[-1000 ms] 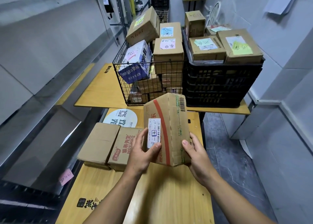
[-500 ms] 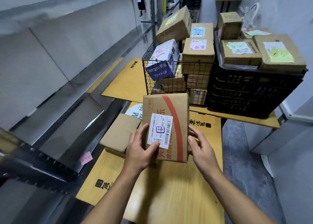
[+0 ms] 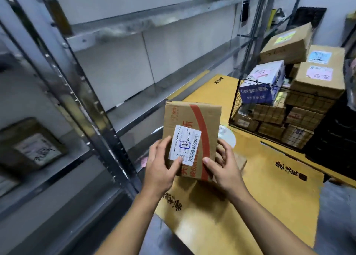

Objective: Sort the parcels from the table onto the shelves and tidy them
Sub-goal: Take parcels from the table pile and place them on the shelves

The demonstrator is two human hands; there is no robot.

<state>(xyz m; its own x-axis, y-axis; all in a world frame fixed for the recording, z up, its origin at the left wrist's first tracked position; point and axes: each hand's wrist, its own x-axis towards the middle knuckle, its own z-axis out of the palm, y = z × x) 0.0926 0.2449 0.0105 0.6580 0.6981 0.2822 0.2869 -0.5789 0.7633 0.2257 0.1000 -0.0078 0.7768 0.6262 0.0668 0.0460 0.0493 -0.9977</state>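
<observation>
A cardboard parcel [image 3: 194, 120] with a red stripe and a white barcode label is held upright in front of me, above the near edge of the yellow table [image 3: 269, 177]. My left hand [image 3: 163, 166] grips its lower left side, thumb on the label. My right hand [image 3: 223, 168] grips its lower right side, thumb on the front and fingers behind. The grey metal shelves [image 3: 119, 29] run along the left, their middle levels bare. One brown parcel [image 3: 32, 147] lies on a shelf at the far left.
A wire basket [image 3: 273, 123] full of cardboard parcels stands on the table at the right, with more boxes [image 3: 317, 81] stacked on top. A black crate [image 3: 335, 143] sits at the far right. A slanted shelf upright [image 3: 81, 100] stands close to my left.
The view has swung left toward the shelves. The parcel, held in both hands, has turned with me so its labelled face shows more squarely; the two boxes on the table are now hidden behind it.
</observation>
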